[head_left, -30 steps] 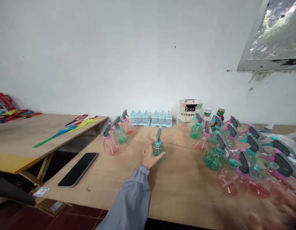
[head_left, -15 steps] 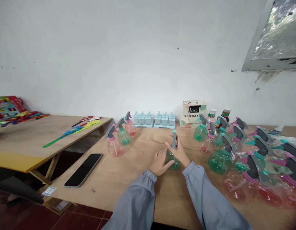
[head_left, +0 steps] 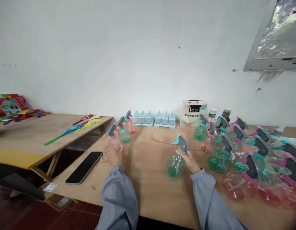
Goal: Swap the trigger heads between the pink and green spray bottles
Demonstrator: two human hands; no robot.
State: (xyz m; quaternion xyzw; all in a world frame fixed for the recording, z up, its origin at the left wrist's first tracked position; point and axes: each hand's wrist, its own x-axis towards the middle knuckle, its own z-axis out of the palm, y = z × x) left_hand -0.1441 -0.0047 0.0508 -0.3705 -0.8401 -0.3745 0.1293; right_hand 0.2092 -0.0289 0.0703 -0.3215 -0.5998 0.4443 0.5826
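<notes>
My right hand grips the neck of a green spray bottle with a grey and turquoise head; the bottle is tilted, its nozzle pointing left. At the left, my left hand is at the body of a pink spray bottle, covering its lower part; its fingers are blurred and partly hidden. Just behind that bottle stand a green spray bottle and another pink one.
Several pink and green spray bottles crowd the table's right side. Light blue moulds, a paper bag and capped bottles stand by the wall. A phone lies left. Coloured strips lie on another table.
My left hand has left the green bottle and moved left to the front pink bottle. The green bottle in my right hand has turned and tilted, and its nozzle now points left.
</notes>
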